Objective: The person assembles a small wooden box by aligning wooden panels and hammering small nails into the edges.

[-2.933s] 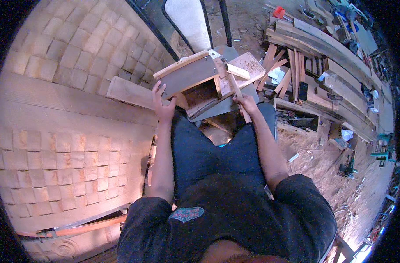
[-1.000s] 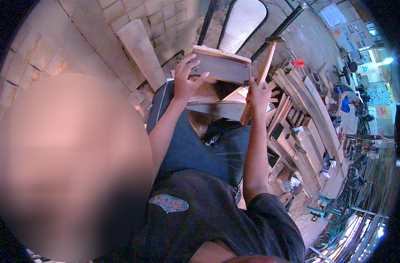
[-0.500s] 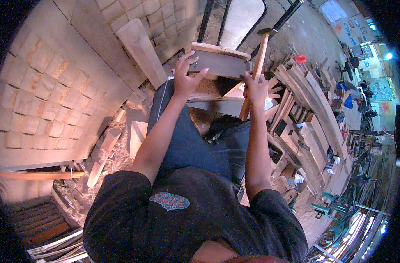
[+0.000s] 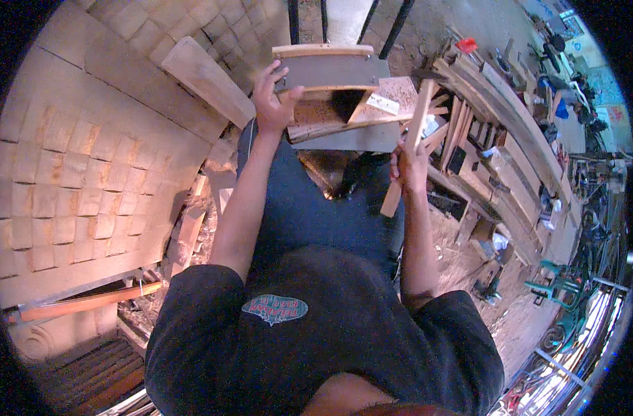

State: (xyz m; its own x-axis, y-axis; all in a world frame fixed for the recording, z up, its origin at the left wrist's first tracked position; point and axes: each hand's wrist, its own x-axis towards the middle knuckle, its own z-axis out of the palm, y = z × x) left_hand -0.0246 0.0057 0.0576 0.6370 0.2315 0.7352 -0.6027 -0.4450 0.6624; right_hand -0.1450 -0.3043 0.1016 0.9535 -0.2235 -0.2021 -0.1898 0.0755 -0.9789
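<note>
A small wooden assembly with a grey panel (image 4: 330, 71) and pale wood strips along its edges sits in front of my knees. My left hand (image 4: 271, 104) grips its left end, fingers over the far side and thumb on the near edge. A tiny nail-like thing shows by those fingers, too small to be sure of. Closed round the wooden handle of a hammer (image 4: 420, 114), my right hand (image 4: 410, 165) is apart from the assembly, to its right. The dark hammer head points away from me. Under the assembly lies a speckled board (image 4: 316, 114) on a wooden support.
A thick plank (image 4: 205, 76) leans at the left beside a large woven-pattern panel (image 4: 88, 166). Stacked timber (image 4: 504, 125) fills the right side. Dark metal legs (image 4: 293, 24) stand beyond the work, and green chairs (image 4: 562, 298) are farther right.
My right hand has left the assembly's right end and drawn back toward me with the hammer. My left hand stays on the left end. The whole view has shifted.
</note>
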